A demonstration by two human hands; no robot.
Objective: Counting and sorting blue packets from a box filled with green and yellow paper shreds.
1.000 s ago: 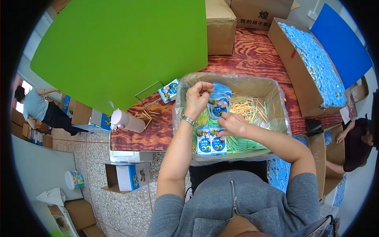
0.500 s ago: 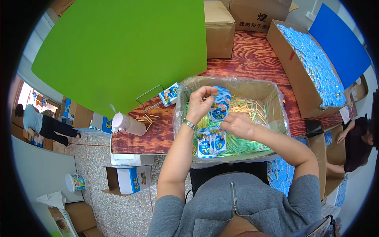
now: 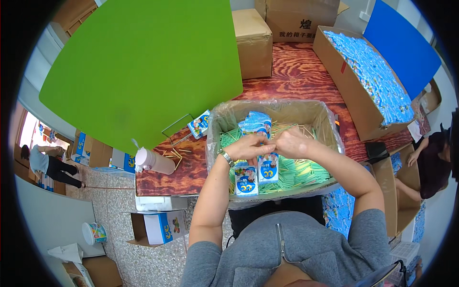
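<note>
A plastic-lined carton [image 3: 228, 111] holds many thin green and yellow sticks [image 3: 301, 168]. Over its middle, my left hand [image 3: 248, 148] is closed on a blue-and-white packet [image 3: 268, 168], its fingers across the packet's upper part. My right hand [image 3: 292, 143] meets it at the fingertips, fingers closed in a pinch; what they grip is hidden. A second packet [image 3: 246, 181] lies beside the first at the near left, on the sticks. Beyond my hands, a fanned stack of the same packets [image 3: 256, 123] rests on the sticks.
A packet [image 3: 199, 125] lies by a wire stand [image 3: 178, 128], near loose sticks and a pink bottle [image 3: 155, 161]. A large green board [image 3: 143, 67] covers the back left. At the right stands a carton full of packets [image 3: 370, 71]; co-workers are at both sides.
My left hand has come down toward me and my right hand has shifted slightly up, so their fingertips now meet. The two near packets have spread apart. The whole view has shifted slightly.
</note>
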